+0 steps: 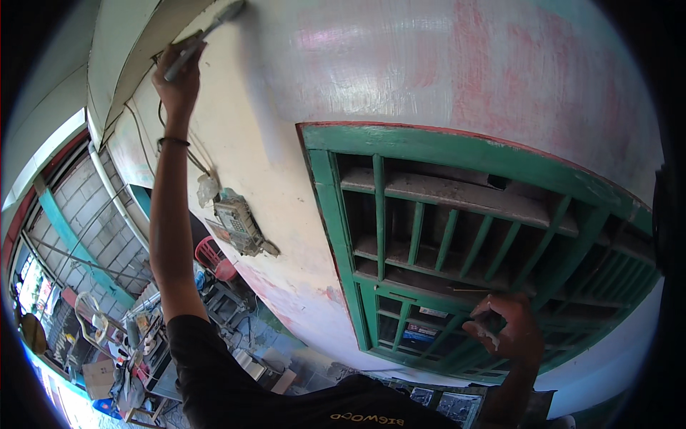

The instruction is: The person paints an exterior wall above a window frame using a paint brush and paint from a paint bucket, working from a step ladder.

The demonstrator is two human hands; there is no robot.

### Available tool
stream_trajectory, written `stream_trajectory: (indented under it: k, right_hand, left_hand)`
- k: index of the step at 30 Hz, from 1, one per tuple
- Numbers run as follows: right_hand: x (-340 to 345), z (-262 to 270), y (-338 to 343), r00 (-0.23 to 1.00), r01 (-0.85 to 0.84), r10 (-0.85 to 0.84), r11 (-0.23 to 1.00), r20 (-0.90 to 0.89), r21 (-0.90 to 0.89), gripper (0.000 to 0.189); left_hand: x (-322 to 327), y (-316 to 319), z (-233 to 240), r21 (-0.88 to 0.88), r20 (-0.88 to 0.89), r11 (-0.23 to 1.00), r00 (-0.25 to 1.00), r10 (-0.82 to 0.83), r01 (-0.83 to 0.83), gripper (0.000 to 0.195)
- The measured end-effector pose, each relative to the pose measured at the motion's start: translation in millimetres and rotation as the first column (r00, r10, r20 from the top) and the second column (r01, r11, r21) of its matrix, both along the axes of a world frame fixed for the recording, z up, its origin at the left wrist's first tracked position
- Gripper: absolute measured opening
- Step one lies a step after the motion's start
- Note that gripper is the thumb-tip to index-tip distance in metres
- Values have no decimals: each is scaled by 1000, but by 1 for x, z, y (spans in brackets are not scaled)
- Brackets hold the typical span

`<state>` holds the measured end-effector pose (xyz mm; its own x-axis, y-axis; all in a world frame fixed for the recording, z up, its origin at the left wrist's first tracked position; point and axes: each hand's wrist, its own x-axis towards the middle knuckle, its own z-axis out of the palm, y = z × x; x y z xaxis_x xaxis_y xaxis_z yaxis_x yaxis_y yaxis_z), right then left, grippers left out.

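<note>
A brush (pixel 206 38) with a grey handle is held in my left hand (pixel 179 67), raised high at upper left. Its blurred, grey-coated head touches the cream wall (pixel 284 198) beside a greyish wet-looking streak. Pink and grey patches cover the wall to the right. My right hand (pixel 506 324) is lower right, in front of the green window frame (pixel 455 140), fingers curled, with whitish matter on them. A thin tan strip (pixel 471 290) shows by its fingertips; whether the hand holds it or anything else cannot be told.
An electricity meter (pixel 233 222) with loose cables juts from the wall below my left hand. Green bars cross the window. At lower left stand a red plastic chair (pixel 211 257), a cluttered workbench (pixel 163 383) and a cardboard box (pixel 99 378). A sloping ceiling edge (pixel 131 64) is at upper left.
</note>
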<state>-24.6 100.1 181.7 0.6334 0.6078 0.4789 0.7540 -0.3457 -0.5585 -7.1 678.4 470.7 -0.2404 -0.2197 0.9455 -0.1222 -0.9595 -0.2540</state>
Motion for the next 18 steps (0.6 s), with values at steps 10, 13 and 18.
stream_trajectory:
  k: [10,13,18]
  right_hand:
    - [3,-2,3,995,-75,76,997,59,-8,30]
    - [3,-6,12,988,-154,154,988,13,4,29]
    - [-4,-7,16,979,-203,203,979,-14,-29,30]
  left_hand:
    - [32,-49,-178,32,-19,998,999,-48,49,21]
    - [23,-53,-240,-25,-106,997,991,-81,78,21]
    - [14,-72,-342,-171,-204,983,974,-94,59,15]
